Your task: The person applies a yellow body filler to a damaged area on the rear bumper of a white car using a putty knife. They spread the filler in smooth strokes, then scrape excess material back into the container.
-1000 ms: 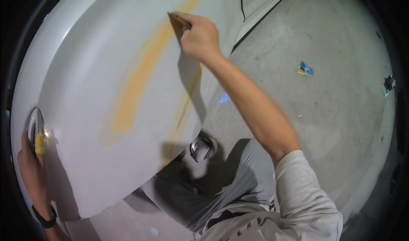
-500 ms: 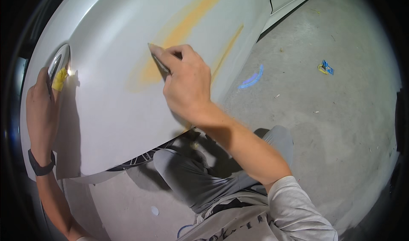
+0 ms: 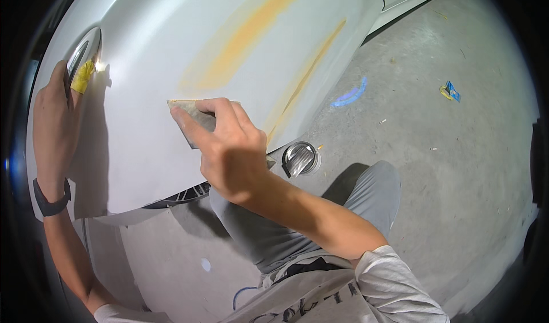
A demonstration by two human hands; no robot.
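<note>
My right hand (image 3: 231, 151) pinches a thin, flat putty spreader (image 3: 197, 117) between thumb and fingers. Filler shows along the spreader's far edge, and the blade lies over the pale silver car panel (image 3: 148, 157), just nearer me than a broad orange-yellow filler streak (image 3: 240, 43). A second, narrower filler streak (image 3: 306, 77) runs along the panel to its right. At the left, my left hand (image 3: 54, 117) is closed around the door handle (image 3: 86, 51). Something yellow (image 3: 83, 77) covers or sticks to the thumb side of that hand; I cannot tell which.
A round open tin (image 3: 301, 157) with a flat metallic piece across it sits on the concrete floor (image 3: 434, 197) by my knee (image 3: 380, 180). A blue and yellow scrap (image 3: 450, 91) lies farther right. Part of a wheel (image 3: 186, 194) shows beneath the panel.
My right hand has drawn the spreader toward me, off the broad streak's near end, and its flat face now shows. The tin has come into sight. My left hand stays at the handle.
</note>
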